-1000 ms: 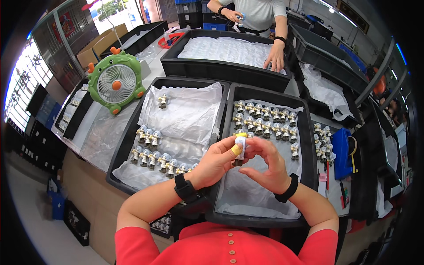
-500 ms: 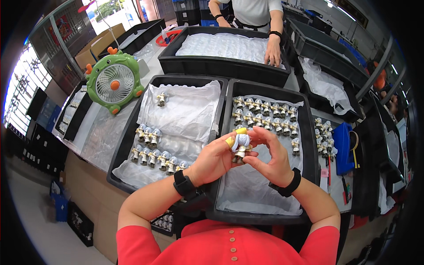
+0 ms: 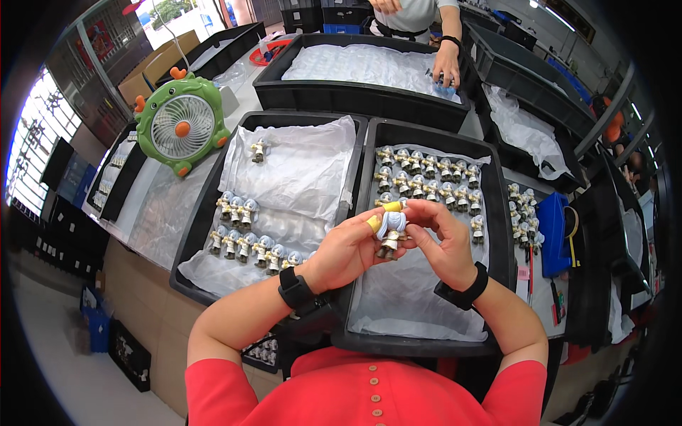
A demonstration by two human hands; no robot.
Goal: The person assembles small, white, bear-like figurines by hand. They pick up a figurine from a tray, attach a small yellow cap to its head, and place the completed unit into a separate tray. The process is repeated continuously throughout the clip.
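Observation:
Between my two hands is a small figurine (image 3: 391, 233) with pale blue-white hair, a white outfit and dark boots. My left hand (image 3: 348, 248) grips it from the left, with yellow covers on two fingertips. Fingers of my right hand (image 3: 442, 238) close on its right side. Both hands are over the right black tray (image 3: 502, 284), where rows of similar figurines (image 3: 430, 177) stand on white paper in the far part. The left black tray (image 3: 195, 248) carries more figurines (image 3: 245, 245) in its nearer rows and a single one (image 3: 258, 150) farther back.
A green fan (image 3: 182, 126) stands at the left. Across the table, a co-worker's hand (image 3: 446, 65) reaches into a large black tray (image 3: 355, 96). At the right are a cluster of figurines (image 3: 524, 213), a blue bin (image 3: 553, 234) and pens (image 3: 557, 302).
The figurine has turned slightly in my hands, and my right fingers have shifted on it. The co-worker's right hand now holds something dark and blue; the other hand has lifted.

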